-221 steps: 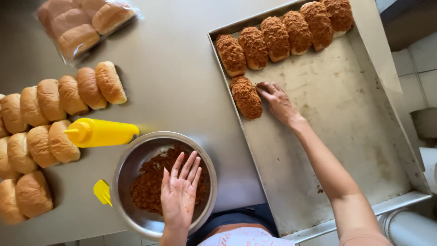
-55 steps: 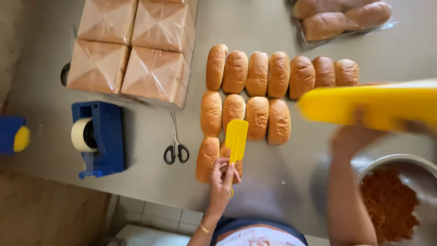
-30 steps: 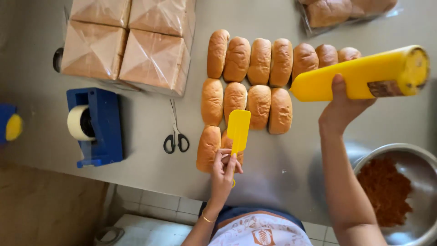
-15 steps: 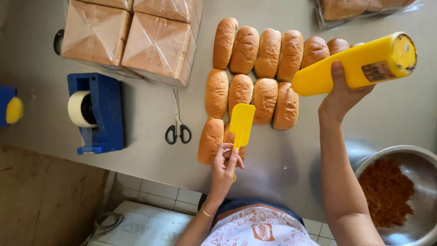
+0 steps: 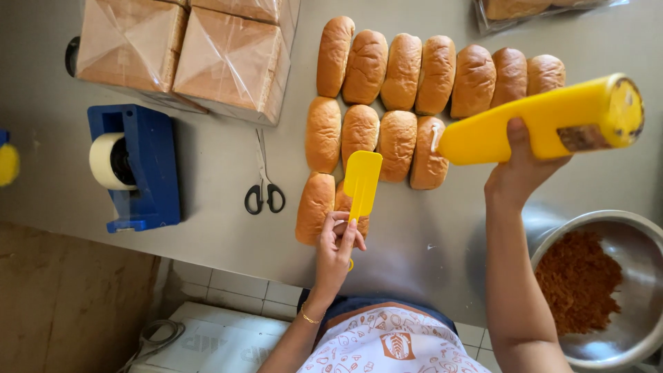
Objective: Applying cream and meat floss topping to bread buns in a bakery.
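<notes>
**Op:** Hands status from my feed: left hand is closed on the handle of a yellow spatula, fingers wrapped round it. Blade points away from the body, lying over the near bun in the front row.

**Eng:** Right?

**Op:** Right hand is clamped on a yellow squeeze bottle, held off the tabletop, tilted, nozzle end toward the buns. I see a thin white line of sauce at the nozzle, on the rightmost bun of the middle row.

**Eng:** Bun layout?

**Op:** Three rows on the tabletop. Far row is seven, middle four, near row two, all touching side by side.

**Eng:** Anything else nearby?

**Op:** Metal bowl with brown shredded filling at the right edge, below the right forearm. Black-handled scissors just left of the buns. Blue tape dispenser further left. Plastic-wrapped square packs at the far left. Bag of buns at the far edge, partly cut off.

**Eng:** Hands apart?

**Op:** Well apart, each on its own tool.
</notes>
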